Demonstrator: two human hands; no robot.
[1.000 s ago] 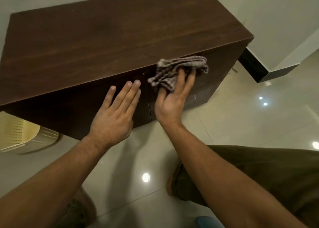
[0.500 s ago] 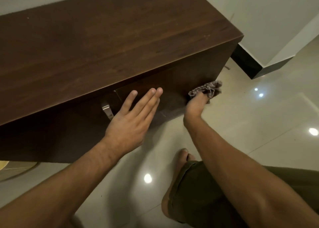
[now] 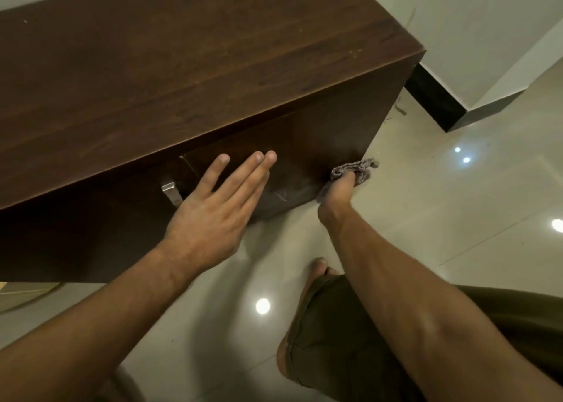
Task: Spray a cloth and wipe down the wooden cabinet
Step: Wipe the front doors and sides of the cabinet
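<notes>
Fingers first: the right hand [image 3: 335, 193] is curled tight around a bunched checked cloth [image 3: 355, 170], fingers mostly hidden under the fabric, and it's pressing that cloth low on the cabinet front, right at the bottom right corner where the door meets the floor. Over on the other side, the left hand [image 3: 207, 216] is flat and released, fingers [image 3: 243, 176] stretched out and gripping nothing, palm laid against the door face just beside the metal handle [image 3: 171, 192].

Moving outward, both bare forearms reach down from a crouch, a knee in olive shorts [image 3: 350, 334] tucked under the right arm. The dark wooden cabinet [image 3: 182, 66] fills the top of the view, its top surface bare, glossy tiled floor [image 3: 457, 219] below.

Now the risks, as I read them. That cloth is only a small wad at the corner, so it could slip off the edge and skid onto the tiles. Lean too hard on the bracing hand and the door could shift, or fresh fingerprints land on the wood. No spray bottle in sight.
</notes>
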